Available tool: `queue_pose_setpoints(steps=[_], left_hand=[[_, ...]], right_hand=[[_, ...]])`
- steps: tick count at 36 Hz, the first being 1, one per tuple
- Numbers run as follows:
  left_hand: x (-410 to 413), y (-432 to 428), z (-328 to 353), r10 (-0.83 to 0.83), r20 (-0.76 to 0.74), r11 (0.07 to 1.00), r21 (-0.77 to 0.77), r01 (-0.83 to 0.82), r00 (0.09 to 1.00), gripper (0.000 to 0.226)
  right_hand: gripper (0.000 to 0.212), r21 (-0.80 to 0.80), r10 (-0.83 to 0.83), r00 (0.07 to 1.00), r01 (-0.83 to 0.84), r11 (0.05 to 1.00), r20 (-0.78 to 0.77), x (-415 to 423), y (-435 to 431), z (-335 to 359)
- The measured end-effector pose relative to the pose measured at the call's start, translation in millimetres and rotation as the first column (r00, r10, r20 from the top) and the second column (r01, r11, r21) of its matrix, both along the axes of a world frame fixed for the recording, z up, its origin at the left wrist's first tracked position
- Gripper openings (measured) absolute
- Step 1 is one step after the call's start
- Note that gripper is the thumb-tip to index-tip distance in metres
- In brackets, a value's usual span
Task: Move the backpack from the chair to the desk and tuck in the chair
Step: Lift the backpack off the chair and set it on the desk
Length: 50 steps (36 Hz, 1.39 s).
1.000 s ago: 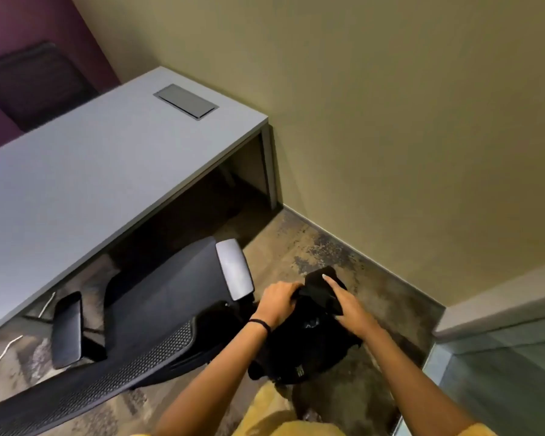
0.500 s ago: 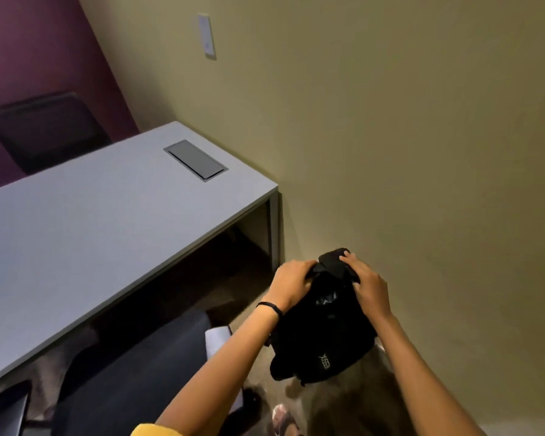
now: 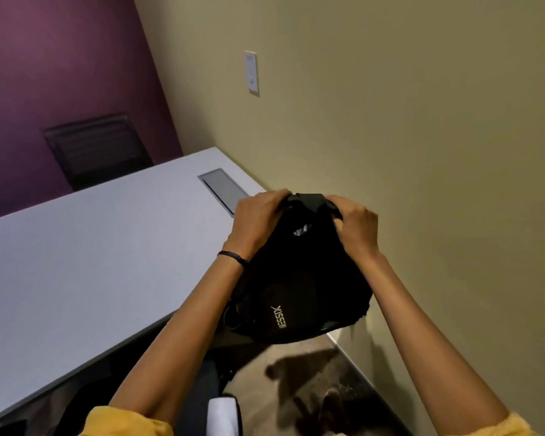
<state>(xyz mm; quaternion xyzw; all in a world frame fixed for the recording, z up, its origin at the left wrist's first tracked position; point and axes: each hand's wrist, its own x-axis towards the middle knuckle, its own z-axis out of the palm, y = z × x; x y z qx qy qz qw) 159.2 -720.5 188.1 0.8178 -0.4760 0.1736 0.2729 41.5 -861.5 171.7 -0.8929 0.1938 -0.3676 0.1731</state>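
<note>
A black backpack (image 3: 299, 278) with white lettering hangs in the air over the right end of the grey desk (image 3: 92, 262), its bottom past the desk's front edge. My left hand (image 3: 258, 218) and my right hand (image 3: 354, 229) both grip its top by the handle. Only a bit of the chair (image 3: 221, 413) shows at the bottom edge, a pale armrest and dark seat, below my left forearm and in front of the desk.
A metal cable hatch (image 3: 224, 188) is set into the desk near the far right corner. Another dark chair (image 3: 95, 149) stands behind the desk against the purple wall. A beige wall with a switch plate (image 3: 251, 72) runs close along the right. My foot (image 3: 331, 407) is on the mottled floor.
Both hands have lifted the backpack from low beside the chair up to desk height and toward the desk's right end. The view has tilted upward, so most of the chair has dropped out of sight.
</note>
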Motion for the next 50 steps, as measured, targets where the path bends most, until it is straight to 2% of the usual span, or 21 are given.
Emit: queue_pose_setpoints(steps=[2, 4, 5, 13, 21, 28, 37, 42, 47, 50], left_hand=[[27.6, -4.1, 10.0, 0.045, 0.048, 0.998, -0.039, -0.043, 0.998, 0.016], [53.7, -11.2, 19.7, 0.113, 0.102, 0.992, -0.065, -0.107, 0.988, 0.014], [66.1, -15.7, 23.8, 0.157, 0.125, 0.986, -0.08, -0.148, 0.98, 0.013], [144.1, -38.5, 42.7, 0.418, 0.094, 0.882, -0.281, -0.379, 0.903, 0.013], [204.8, -60.5, 50.3, 0.525, 0.133, 0.836, -0.266, -0.48, 0.841, 0.011], [255.0, -82.3, 66.5, 0.516, 0.202, 0.843, -0.291, -0.453, 0.832, 0.014], [347.1, -126.8, 49.1, 0.396, 0.187, 0.908, -0.228, -0.353, 0.899, 0.015], [386.0, -149.2, 22.1, 0.322, 0.084, 0.937, -0.171, -0.305, 0.943, 0.014], [415.7, -158.7, 6.4, 0.206, -0.082, 0.978, -0.018, -0.208, 0.975, 0.021], [428.2, -154.7, -6.5, 0.17, -0.156, 0.982, -0.056, -0.18, 0.973, 0.026]], right_hand=[[0.043, -0.066, 0.035, 0.999, -0.034, 0.997, 0.021, 28.7, -10.1, 13.4], [0.022, -0.092, 0.069, 0.997, -0.067, 0.993, 0.021, 57.9, -20.3, 24.7], [0.02, -0.1, 0.089, 0.996, -0.088, 0.991, 0.011, 71.9, -24.6, 30.6], [0.021, -0.256, 0.286, 0.954, -0.3, 0.919, -0.092, 181.3, -54.6, 66.0], [0.023, -0.221, 0.4, 0.915, -0.4, 0.89, -0.044, 252.3, -81.8, 64.3], [0.021, -0.197, 0.429, 0.899, -0.407, 0.892, 0.086, 298.9, -99.7, 73.6], [0.018, -0.088, 0.335, 0.942, -0.331, 0.94, 0.037, 366.4, -131.2, 50.9], [0.017, -0.028, 0.249, 0.968, -0.25, 0.968, -0.028, 399.4, -147.9, 21.3], [0.02, -0.013, 0.202, 0.974, -0.204, 0.979, -0.102, 418.5, -161.9, -0.4], [0.02, -0.023, 0.183, 0.977, -0.187, 0.982, -0.105, 428.4, -164.6, -6.8]])
